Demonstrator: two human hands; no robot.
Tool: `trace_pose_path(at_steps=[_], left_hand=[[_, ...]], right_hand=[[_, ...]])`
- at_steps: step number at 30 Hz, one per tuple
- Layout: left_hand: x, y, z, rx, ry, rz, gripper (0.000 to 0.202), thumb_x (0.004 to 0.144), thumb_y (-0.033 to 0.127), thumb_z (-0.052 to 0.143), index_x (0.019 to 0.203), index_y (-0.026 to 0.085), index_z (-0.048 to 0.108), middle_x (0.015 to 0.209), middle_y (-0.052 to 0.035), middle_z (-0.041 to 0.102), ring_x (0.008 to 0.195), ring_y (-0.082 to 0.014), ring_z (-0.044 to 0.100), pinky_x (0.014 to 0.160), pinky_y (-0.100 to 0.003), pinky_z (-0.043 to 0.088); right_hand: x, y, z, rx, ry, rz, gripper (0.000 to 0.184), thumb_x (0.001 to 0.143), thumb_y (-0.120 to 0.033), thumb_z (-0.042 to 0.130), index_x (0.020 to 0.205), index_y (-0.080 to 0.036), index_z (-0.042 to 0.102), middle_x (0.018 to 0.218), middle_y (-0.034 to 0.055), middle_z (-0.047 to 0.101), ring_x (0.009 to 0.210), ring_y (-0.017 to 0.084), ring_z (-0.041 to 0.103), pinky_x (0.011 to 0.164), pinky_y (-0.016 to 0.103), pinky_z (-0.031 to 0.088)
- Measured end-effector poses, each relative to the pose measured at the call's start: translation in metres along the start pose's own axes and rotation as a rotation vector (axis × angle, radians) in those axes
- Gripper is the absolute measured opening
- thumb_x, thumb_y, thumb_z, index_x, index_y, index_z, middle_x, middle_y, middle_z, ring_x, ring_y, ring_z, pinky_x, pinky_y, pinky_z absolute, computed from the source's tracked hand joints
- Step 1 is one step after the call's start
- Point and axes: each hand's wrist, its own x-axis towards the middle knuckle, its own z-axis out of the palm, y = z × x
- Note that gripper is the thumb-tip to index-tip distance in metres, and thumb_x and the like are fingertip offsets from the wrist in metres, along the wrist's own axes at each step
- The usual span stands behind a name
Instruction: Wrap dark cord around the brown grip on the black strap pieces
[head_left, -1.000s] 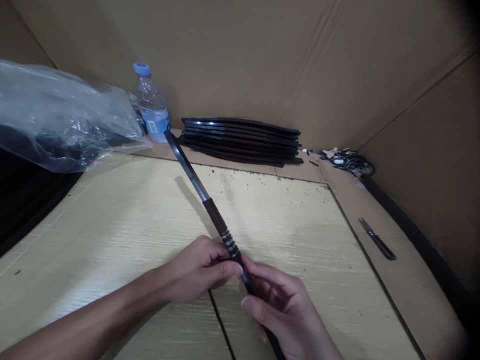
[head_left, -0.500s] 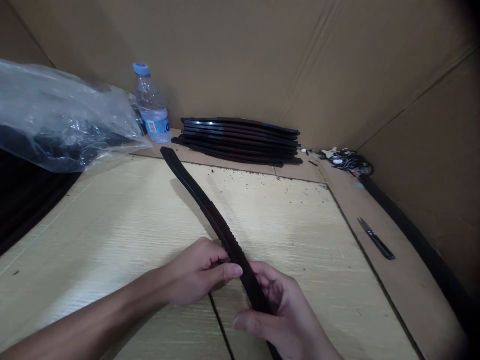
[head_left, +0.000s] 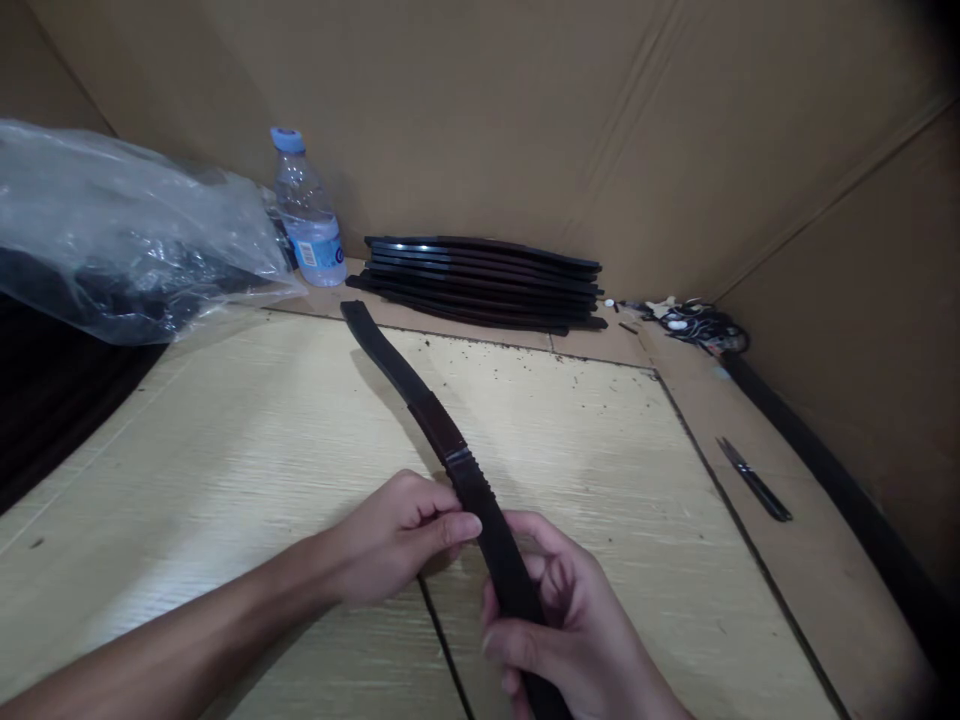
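A long dark strip [head_left: 504, 560], gently curved and with a ribbed edge along its middle, slants up and away to the left above the tabletop. My left hand [head_left: 409, 535] pinches it between thumb and fingers just below the ribbed part. Lower down, my right hand [head_left: 559, 625] is wrapped round the strip, thumb on the near side and fingers behind. Its near end runs out of the picture at the bottom. Beyond the strip's far end lies a stack of similar dark strips [head_left: 480, 285] against the cardboard wall.
A water bottle [head_left: 315, 225] stands at the back, beside a clear plastic bag [head_left: 135, 220] lying over dark material at left. Small scissors-like snips [head_left: 754, 478] lie on the cardboard at right. Behind them are scraps [head_left: 697, 322] and a long black tube [head_left: 832, 480].
The strip has turned about its length, so its broader face and a crosswise band now show. Its far end has shifted slightly right. Both hands keep hold.
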Motion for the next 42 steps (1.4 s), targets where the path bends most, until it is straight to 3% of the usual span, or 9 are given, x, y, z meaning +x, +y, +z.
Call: trace_pose_path(at_steps=[5,15,29,35,38,42], left_hand=[[0.000,0.000,-0.001,0.046,0.033,0.018,0.044,0.090,0.046,0.043,0.063,0.013,0.052,0.055,0.0034,0.040,0.052,-0.0085,0.035,0.049,-0.022,0.026],[0.000,-0.002,-0.002,0.040,0.023,0.008,0.043,0.091,0.044,0.044,0.062,0.013,0.050,0.057,0.0032,0.037,0.054,-0.0088,0.033,0.050,-0.023,0.024],[0.002,0.001,-0.002,-0.009,-0.005,0.069,0.039,0.087,0.044,0.051,0.063,0.013,0.050,0.058,0.0046,0.032,0.054,-0.0079,0.030,0.048,-0.020,0.024],[0.002,-0.002,-0.003,0.038,-0.019,0.059,0.042,0.087,0.047,0.049,0.067,0.011,0.057,0.059,0.0032,0.037,0.057,-0.0089,0.033,0.050,-0.020,0.026],[0.002,-0.001,-0.004,0.040,-0.037,0.073,0.041,0.089,0.045,0.047,0.073,0.010,0.061,0.062,0.0018,0.045,0.059,-0.0098,0.039,0.053,-0.020,0.030],[0.002,0.003,-0.004,0.017,-0.039,0.114,0.038,0.089,0.042,0.048,0.070,0.011,0.059,0.061,0.0032,0.043,0.057,-0.0086,0.037,0.052,-0.019,0.029]], right_hand=[[0.000,-0.002,0.000,-0.015,0.030,-0.062,0.054,0.072,-0.035,0.074,0.117,-0.024,0.044,0.068,-0.0046,0.058,0.037,0.004,0.047,0.030,0.013,0.040],[-0.003,-0.002,-0.002,-0.066,0.124,-0.084,0.040,0.084,-0.052,0.055,0.112,-0.023,0.054,0.068,-0.0014,0.057,0.041,0.004,0.041,0.035,0.014,0.032],[-0.005,0.005,-0.005,-0.099,0.165,-0.080,0.040,0.079,-0.046,0.066,0.111,-0.023,0.063,0.071,-0.0005,0.057,0.048,0.005,0.041,0.040,0.016,0.028],[-0.008,0.005,0.002,0.006,0.290,-0.083,0.039,0.067,-0.047,0.077,0.096,-0.022,0.069,0.084,0.0031,0.067,0.072,0.013,0.056,0.059,0.022,0.043],[-0.008,-0.001,0.006,0.003,0.264,-0.078,0.034,0.065,-0.046,0.078,0.088,-0.022,0.071,0.076,0.0004,0.065,0.071,0.012,0.054,0.067,0.023,0.044],[-0.005,-0.003,0.003,-0.044,0.203,-0.090,0.028,0.068,-0.044,0.077,0.083,-0.021,0.070,0.070,-0.0016,0.059,0.065,0.009,0.049,0.062,0.021,0.040]])
